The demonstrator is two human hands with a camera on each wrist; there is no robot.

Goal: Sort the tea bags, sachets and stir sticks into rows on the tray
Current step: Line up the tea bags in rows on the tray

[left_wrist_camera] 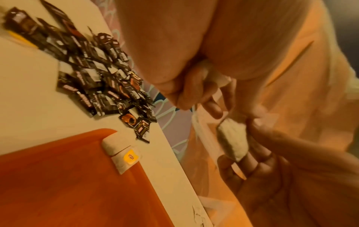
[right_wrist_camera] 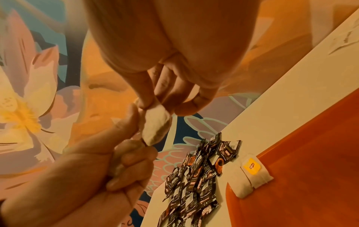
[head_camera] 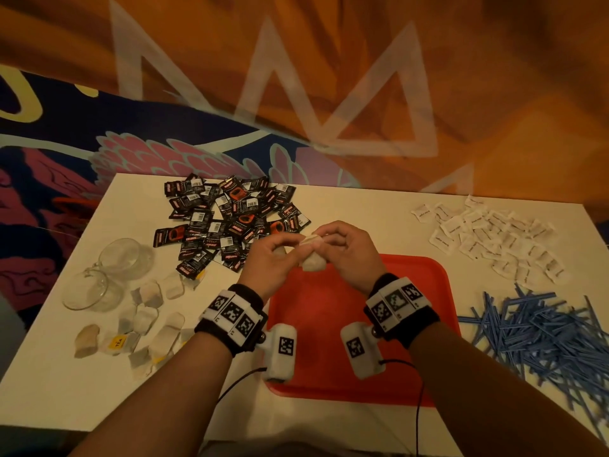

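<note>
- Both hands, left hand (head_camera: 271,255) and right hand (head_camera: 346,250), are pinching tea bags (right_wrist_camera: 155,125) above the red tray (head_camera: 329,324).
- One tea bag (left_wrist_camera: 121,151) is lying on the tray's far edge, over the counter (head_camera: 379,206).

Left hand (left_wrist_camera: 194,86) pinches a white tea bag (left_wrist_camera: 215,76), right hand (left_wrist_camera: 272,169) grips another (left_wrist_camera: 233,141). A yellow-tagged tea bag (left_wrist_camera: 120,152) lies across the red tray's (left_wrist_camera: 68,184) rim, dark sachets (left_wrist_camera: 93,79) just beyond on the bench (left_wrist_camera: 29,99).

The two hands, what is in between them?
A tea bag, pinched by the left hand and right hand above the tray's far edge. The right wrist view shows it best.
</note>
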